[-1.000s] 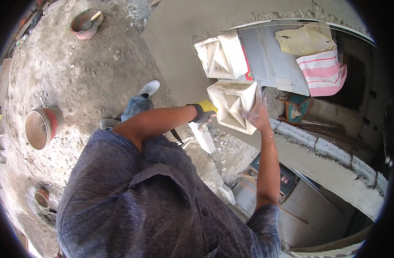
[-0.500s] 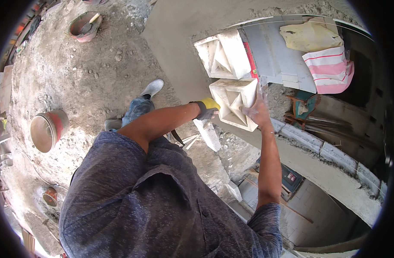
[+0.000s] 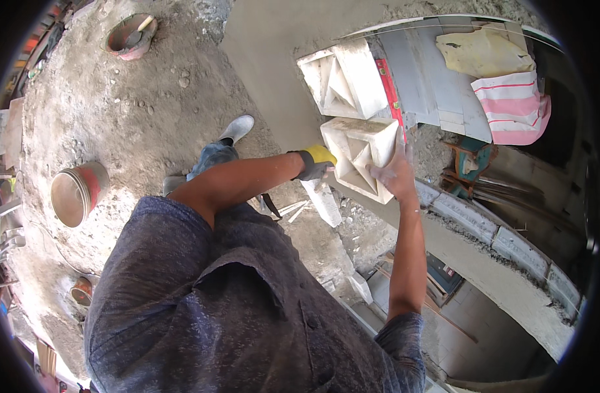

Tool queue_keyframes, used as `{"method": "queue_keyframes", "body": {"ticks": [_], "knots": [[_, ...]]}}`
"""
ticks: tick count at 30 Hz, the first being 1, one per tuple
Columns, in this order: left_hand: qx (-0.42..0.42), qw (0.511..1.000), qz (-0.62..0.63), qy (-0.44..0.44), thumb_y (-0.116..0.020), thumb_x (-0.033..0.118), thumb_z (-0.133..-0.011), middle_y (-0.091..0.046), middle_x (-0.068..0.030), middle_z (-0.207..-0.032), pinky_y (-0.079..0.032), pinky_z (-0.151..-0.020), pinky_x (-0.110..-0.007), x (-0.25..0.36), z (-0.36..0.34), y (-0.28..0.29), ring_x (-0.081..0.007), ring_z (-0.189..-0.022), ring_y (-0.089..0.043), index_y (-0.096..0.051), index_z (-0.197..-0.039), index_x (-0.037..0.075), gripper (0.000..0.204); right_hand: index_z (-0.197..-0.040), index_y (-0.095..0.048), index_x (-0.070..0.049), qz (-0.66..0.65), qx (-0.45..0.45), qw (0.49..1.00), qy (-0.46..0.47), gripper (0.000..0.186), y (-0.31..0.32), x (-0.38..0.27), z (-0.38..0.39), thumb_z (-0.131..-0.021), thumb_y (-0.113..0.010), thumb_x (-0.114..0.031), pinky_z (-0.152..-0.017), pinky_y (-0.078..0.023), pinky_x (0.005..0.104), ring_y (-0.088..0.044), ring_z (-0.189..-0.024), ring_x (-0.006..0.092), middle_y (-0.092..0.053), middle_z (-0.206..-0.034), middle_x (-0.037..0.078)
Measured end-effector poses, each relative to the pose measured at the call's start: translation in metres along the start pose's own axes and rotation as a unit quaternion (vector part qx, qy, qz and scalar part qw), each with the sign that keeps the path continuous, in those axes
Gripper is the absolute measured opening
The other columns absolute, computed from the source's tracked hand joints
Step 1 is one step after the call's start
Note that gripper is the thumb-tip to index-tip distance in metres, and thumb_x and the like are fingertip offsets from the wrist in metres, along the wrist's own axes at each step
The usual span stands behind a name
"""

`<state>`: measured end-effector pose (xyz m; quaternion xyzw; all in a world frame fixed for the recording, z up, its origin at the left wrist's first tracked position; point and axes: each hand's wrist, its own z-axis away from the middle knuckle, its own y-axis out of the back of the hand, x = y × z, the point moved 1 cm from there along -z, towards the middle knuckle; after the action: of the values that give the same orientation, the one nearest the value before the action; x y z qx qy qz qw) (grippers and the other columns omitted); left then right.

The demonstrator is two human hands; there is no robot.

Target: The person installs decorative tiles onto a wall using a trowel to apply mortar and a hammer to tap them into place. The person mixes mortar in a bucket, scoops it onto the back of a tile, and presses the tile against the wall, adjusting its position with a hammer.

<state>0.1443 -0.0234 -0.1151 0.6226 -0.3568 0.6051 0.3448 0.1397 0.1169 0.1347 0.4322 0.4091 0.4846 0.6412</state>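
A white concrete breeze block (image 3: 351, 145) with a triangular pattern of openings is between my two hands. My left hand (image 3: 317, 163), in a yellow and grey glove, grips its left side. My bare right hand (image 3: 397, 174) is closed round its right side, the thumb on the front face. Just beyond it stands a second, similar breeze block (image 3: 368, 80) on the wall. Along the right of both blocks runs a red spirit level (image 3: 389, 88), its near end partly hidden behind the held block and my right hand.
Smooth grey plaster (image 3: 267, 59) covers the wall beside the blocks. A row of pale blocks (image 3: 467, 217) curves to the right, above a drop to a lower floor. A bucket (image 3: 77, 193) and a mortar basin (image 3: 131, 40) with a trowel are at left. A striped cloth (image 3: 509, 108) lies far right.
The view has shifted slightly. More of the red spirit level shows between the held block and my right hand. Both hands keep their grip on the block.
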Motion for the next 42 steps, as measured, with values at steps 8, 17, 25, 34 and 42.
{"method": "queue_keyframes", "body": {"ticks": [8,17,25,34,42], "knots": [[-0.061,0.981,-0.18,-0.049,-0.068,0.013,-0.091,-0.06,-0.0136,-0.11,-0.052,-0.083,-0.035,0.008,0.005,-0.003,-0.0259,-0.098,-0.064,-0.062,-0.105,0.0,0.021,-0.156,-0.02,-0.006,0.019,-0.02,0.998,-0.051,0.117,0.01,-0.018,0.012,-0.06,-0.084,-0.026,-0.11,-0.037,0.0464,-0.041,-0.131,0.0455,-0.04,-0.141,0.029],[-0.003,0.995,0.1,-0.004,-0.068,0.015,-0.092,-0.061,-0.0143,-0.104,-0.052,-0.08,-0.035,-0.022,-0.002,-0.029,-0.0274,-0.091,-0.063,-0.063,-0.101,0.001,0.018,-0.157,-0.018,-0.01,0.038,-0.023,0.997,-0.063,0.117,0.008,-0.01,0.012,-0.061,-0.084,-0.027,-0.114,-0.034,0.0455,-0.035,-0.138,0.0438,-0.032,-0.149,0.029],[-0.03,0.977,-0.205,-0.055,-0.064,0.029,-0.092,-0.065,-0.0175,-0.097,-0.05,-0.077,-0.045,0.015,-0.016,-0.001,-0.0374,-0.089,-0.062,-0.065,-0.098,0.004,0.025,-0.158,-0.012,-0.012,0.019,-0.007,0.999,-0.037,0.123,0.007,0.006,-0.006,-0.059,-0.084,-0.021,-0.113,-0.036,0.0439,-0.039,-0.135,0.0456,-0.037,-0.144,0.03],[0.03,0.997,0.066,0.021,-0.071,0.018,-0.084,-0.068,-0.0165,-0.098,-0.052,-0.079,-0.045,-0.074,-0.075,-0.037,-0.0374,-0.091,-0.064,-0.065,-0.096,0.006,0.019,-0.156,-0.018,-0.003,0.019,-0.013,0.999,0.025,0.12,-0.008,0.026,-0.044,-0.057,-0.085,-0.021,-0.106,-0.041,0.0456,-0.047,-0.12,0.0437,-0.044,-0.133,0.025],[-0.05,0.965,-0.252,0.059,-0.073,0.021,-0.08,-0.068,-0.0164,-0.102,-0.053,-0.081,-0.044,-0.016,-0.071,-0.012,-0.038,-0.097,-0.065,-0.065,-0.102,0.008,0.027,-0.154,-0.022,-0.006,0.036,-0.009,0.999,0.015,0.114,-0.025,0.042,-0.051,-0.06,-0.085,-0.021,-0.107,-0.04,0.0485,-0.044,-0.126,0.044,-0.042,-0.135,0.026]]}}
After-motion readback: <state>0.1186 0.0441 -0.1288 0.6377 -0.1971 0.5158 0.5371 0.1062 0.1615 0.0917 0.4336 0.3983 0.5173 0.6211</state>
